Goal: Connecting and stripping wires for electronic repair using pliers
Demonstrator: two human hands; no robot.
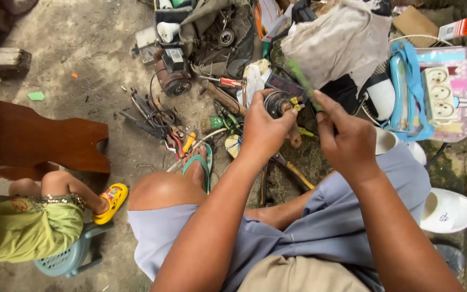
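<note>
My left hand (266,127) grips a small round dark part (280,101) with yellow terminals, held up over my lap. My right hand (344,135) pinches a green-handled screwdriver (304,81), whose tip points down at the top of that part. Both hands are close together above my knees, which are covered by grey-blue shorts (320,227). My left foot wears a green flip-flop (198,165).
Pliers, screwdrivers and wires (158,119) lie scattered on the concrete floor beside a small electric motor (173,73). A clear plastic box with a white power strip (441,92) stands at right. A child in green sits on a small plastic stool (71,254) at left, by a wooden bench (33,138).
</note>
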